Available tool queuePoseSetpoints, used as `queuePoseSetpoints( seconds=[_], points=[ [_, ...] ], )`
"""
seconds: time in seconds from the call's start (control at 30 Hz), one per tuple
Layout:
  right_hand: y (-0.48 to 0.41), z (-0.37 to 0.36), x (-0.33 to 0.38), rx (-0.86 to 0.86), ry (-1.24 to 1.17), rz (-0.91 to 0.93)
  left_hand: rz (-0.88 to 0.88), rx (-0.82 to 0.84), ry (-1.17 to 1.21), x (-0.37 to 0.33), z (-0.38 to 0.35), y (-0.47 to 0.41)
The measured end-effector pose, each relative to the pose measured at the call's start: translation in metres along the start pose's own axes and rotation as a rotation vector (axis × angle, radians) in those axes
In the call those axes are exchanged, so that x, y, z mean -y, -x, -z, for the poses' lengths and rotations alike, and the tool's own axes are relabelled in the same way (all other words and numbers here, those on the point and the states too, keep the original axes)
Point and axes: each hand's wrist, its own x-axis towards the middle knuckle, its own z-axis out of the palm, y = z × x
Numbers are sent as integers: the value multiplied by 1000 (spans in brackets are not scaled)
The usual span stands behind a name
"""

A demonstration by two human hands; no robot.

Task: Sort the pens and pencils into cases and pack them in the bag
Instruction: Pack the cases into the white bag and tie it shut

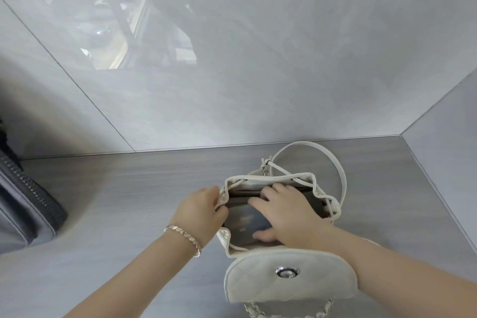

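A white quilted drawstring bag (290, 280) stands on the grey counter, its flap folded toward me and its mouth open. My left hand (200, 210) grips the left rim of the bag's mouth. My right hand (286, 210) reaches into the opening, fingers spread flat, pressing a dark case (245, 224) that lies inside the bag. No loose pens or pencils are in view.
A dark grey zippered bag (28, 209) sits at the left edge of the counter. Glossy grey wall tiles (258, 59) rise right behind the white bag. A white strap (335, 162) loops behind the bag, and a chain strap (289, 311) hangs at the front.
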Motion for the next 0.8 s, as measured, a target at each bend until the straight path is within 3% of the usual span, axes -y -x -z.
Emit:
queuePoseSetpoints(
  seconds=[0.1, 0.2, 0.3, 0.43, 0.53, 0.6, 0.63, 0.67, 0.7, 0.8],
  points=[
    [0, -3, 5, -43, 35, -78, -2, 9, 39, 4, -3, 1],
    [4, -6, 4, 52, -120, -209, -2, 11, 67, 6, -5, 3],
    [7, -9, 2, 1, -266, -309, -36, 29, 55, 8, -6, 5],
    [11, -7, 13, 5, -232, -372, -11, 111, 46, 10, -6, 5],
    [17, 7, 24, -5, -238, -317, 21, 175, 71, 6, -2, 1],
    [18, 26, 28, -344, -275, -210, 29, 183, 72, 4, 0, -1],
    [15, 36, 26, -544, -251, -215, 36, 182, 90, 4, -1, -1],
    [11, 48, 21, -621, -255, -275, 45, 182, 117, 4, -1, 0],
    [5, 59, 11, -538, -321, -350, 53, 179, 149, 5, -3, 1],
    [-24, 75, -20, 117, -510, -557, 63, 130, 218, 7, -8, 3]
  ],
)
